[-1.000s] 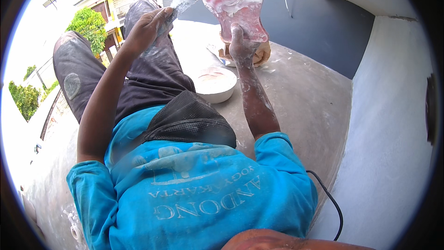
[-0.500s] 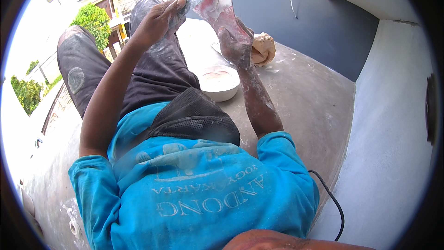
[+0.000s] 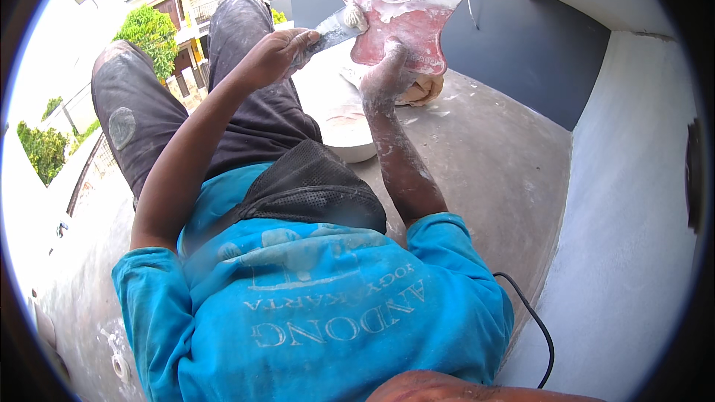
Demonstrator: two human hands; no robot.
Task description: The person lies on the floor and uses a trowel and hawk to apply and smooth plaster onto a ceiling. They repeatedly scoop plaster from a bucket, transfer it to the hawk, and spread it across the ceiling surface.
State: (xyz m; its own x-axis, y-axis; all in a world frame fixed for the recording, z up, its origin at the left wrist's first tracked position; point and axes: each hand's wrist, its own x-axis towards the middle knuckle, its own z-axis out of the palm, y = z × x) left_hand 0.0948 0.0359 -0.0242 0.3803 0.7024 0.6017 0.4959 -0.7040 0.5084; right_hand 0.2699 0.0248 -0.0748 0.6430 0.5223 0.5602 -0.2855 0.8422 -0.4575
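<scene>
- Spreader (image 3: pixel 395 28), red, broad, flared and plastic-looking, is held raised in my right hand (image 3: pixel 385 78). My thumb lies on its near face, at the lower end; white smears coat much of that face.
- My left hand (image 3: pixel 279 56) is wrapped around a narrow, grey-bladed putty knife (image 3: pixel 335 32), its blade pointing up and to the right.
- A rounded lump of off-white paste (image 3: pixel 355 18) sits at the blade's end. It overlaps the spreader's left edge in view; I cannot confirm contact.
- Change noted: half a second earlier, the spreader is nearly edge-on, with the blade at its top. Now its coated face is turned largely toward me and the knife is lower, by the left edge.
- Finding: I judge that this turn gives the blade access to the coated face. Which way paste passes between the tools, I cannot tell.
- Surroundings: a round white basin (image 3: pixel 354 152) stands on the grey floor (image 3: pixel 491 134) beside my right forearm. A crumpled brown paper bag (image 3: pixel 426 91) shows partly behind the spreader.
</scene>
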